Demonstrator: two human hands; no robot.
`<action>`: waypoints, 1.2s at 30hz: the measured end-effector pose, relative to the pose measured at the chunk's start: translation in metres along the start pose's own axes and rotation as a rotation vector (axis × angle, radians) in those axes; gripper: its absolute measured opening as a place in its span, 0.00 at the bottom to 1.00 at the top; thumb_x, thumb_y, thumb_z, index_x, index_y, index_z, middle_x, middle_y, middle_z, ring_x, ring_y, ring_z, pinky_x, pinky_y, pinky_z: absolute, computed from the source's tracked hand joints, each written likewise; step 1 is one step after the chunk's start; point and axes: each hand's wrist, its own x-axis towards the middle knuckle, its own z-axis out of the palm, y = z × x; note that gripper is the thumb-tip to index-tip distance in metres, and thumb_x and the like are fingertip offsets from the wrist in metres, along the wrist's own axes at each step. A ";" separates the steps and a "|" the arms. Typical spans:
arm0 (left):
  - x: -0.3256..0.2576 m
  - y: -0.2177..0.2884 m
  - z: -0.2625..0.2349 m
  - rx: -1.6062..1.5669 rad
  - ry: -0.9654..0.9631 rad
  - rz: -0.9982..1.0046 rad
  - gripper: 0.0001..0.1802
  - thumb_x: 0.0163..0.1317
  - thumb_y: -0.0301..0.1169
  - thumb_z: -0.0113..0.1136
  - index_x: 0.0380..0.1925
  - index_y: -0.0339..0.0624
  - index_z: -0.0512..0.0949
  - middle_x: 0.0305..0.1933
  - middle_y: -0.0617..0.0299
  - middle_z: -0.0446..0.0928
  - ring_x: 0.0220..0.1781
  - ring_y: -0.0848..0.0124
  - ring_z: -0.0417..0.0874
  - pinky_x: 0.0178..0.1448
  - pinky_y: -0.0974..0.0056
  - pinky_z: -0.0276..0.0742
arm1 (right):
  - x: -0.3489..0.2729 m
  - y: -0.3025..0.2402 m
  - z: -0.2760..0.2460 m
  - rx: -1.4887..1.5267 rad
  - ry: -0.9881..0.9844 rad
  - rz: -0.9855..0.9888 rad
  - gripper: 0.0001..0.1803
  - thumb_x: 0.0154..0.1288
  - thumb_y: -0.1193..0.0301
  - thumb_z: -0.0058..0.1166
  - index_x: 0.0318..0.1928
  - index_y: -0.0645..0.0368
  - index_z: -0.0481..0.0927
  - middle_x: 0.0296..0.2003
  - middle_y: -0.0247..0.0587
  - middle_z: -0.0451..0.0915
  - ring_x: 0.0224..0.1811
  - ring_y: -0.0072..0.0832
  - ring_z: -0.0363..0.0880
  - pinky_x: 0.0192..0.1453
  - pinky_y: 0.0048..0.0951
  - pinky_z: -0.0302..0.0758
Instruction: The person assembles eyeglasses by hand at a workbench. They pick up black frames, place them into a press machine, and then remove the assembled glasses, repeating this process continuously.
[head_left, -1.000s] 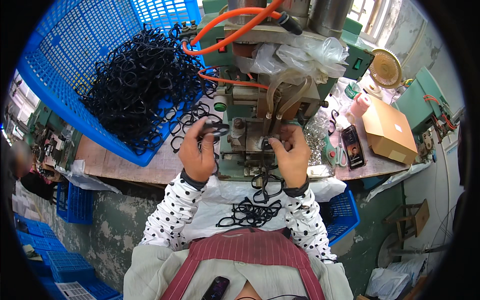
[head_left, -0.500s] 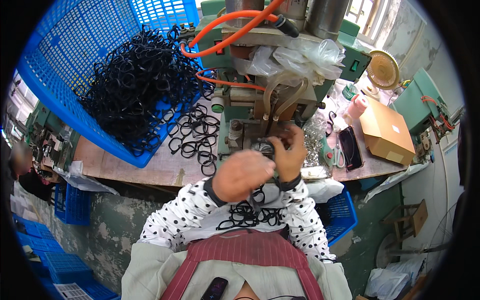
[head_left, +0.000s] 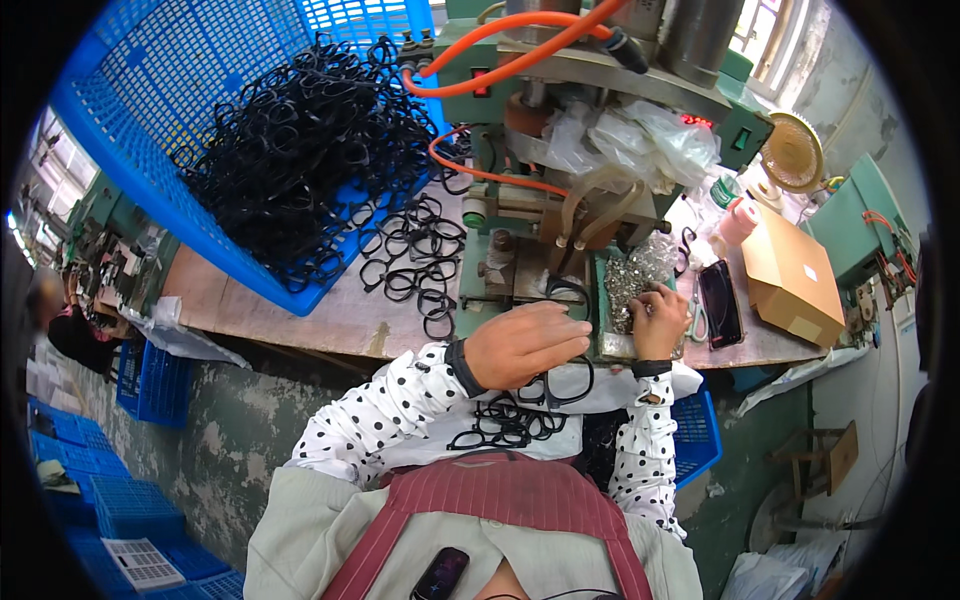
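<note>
My left hand (head_left: 525,345), fingers together, is closed on a black eyeglass frame (head_left: 590,375). One rim of it shows below the fingers and another above them, in front of the press; the hand hides the middle. At the right, my right hand (head_left: 660,318) dips its pinched fingertips into a tray of small shiny metal parts (head_left: 622,285). Anything between those fingertips is too small to make out. The green press (head_left: 490,275) with its metal fixture stands just beyond my left hand. Several more black eyeglass frames (head_left: 505,422) lie on white cloth at my lap.
A blue basket (head_left: 200,240) heaped with black eyeglass frames stands at the left. Loose frames (head_left: 410,255) lie beside the press. Orange hoses (head_left: 500,30) arch above it. On the right are a phone (head_left: 720,305), scissors (head_left: 698,320) and a cardboard box (head_left: 795,275).
My right hand has moved right from the press fixture to the tray of metal parts. My left hand has shifted slightly, with the eyeglass frame now plainer. The whole view has shifted a little.
</note>
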 end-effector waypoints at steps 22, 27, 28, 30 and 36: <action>-0.150 -0.083 -0.050 0.686 -0.298 -0.966 0.05 0.46 0.28 0.67 0.27 0.47 0.82 0.36 0.56 0.73 0.41 0.55 0.76 0.42 0.54 0.73 | 0.002 0.002 -0.002 0.209 0.165 0.048 0.06 0.51 0.71 0.67 0.32 0.47 0.86 0.27 0.33 0.81 0.35 0.32 0.76 0.45 0.34 0.68; -0.143 -0.092 -0.071 0.520 0.098 -0.885 0.08 0.53 0.28 0.63 0.33 0.43 0.76 0.35 0.59 0.77 0.36 0.63 0.77 0.39 0.61 0.72 | 0.008 -0.024 -0.015 0.229 0.150 -0.006 0.06 0.49 0.74 0.66 0.31 0.51 0.84 0.27 0.35 0.81 0.35 0.35 0.76 0.41 0.34 0.71; -0.144 -0.095 -0.073 0.311 0.261 -1.017 0.08 0.56 0.29 0.61 0.36 0.43 0.75 0.33 0.59 0.78 0.33 0.65 0.78 0.36 0.62 0.72 | 0.010 -0.037 -0.019 0.344 0.123 0.007 0.06 0.50 0.75 0.65 0.30 0.53 0.84 0.27 0.35 0.81 0.34 0.35 0.75 0.42 0.33 0.71; -0.129 -0.092 -0.078 0.174 0.442 -1.129 0.09 0.64 0.28 0.56 0.42 0.39 0.70 0.27 0.60 0.78 0.24 0.73 0.77 0.30 0.68 0.71 | 0.013 -0.057 -0.027 0.565 0.073 0.045 0.05 0.50 0.76 0.63 0.30 0.55 0.83 0.28 0.37 0.81 0.34 0.35 0.74 0.42 0.33 0.71; -0.047 -0.025 -0.051 0.514 0.469 -0.586 0.15 0.54 0.21 0.60 0.43 0.40 0.75 0.35 0.63 0.79 0.33 0.66 0.79 0.48 0.62 0.72 | 0.016 -0.107 -0.060 1.043 -0.073 0.150 0.09 0.54 0.82 0.63 0.38 0.63 0.86 0.32 0.36 0.81 0.35 0.23 0.77 0.42 0.22 0.71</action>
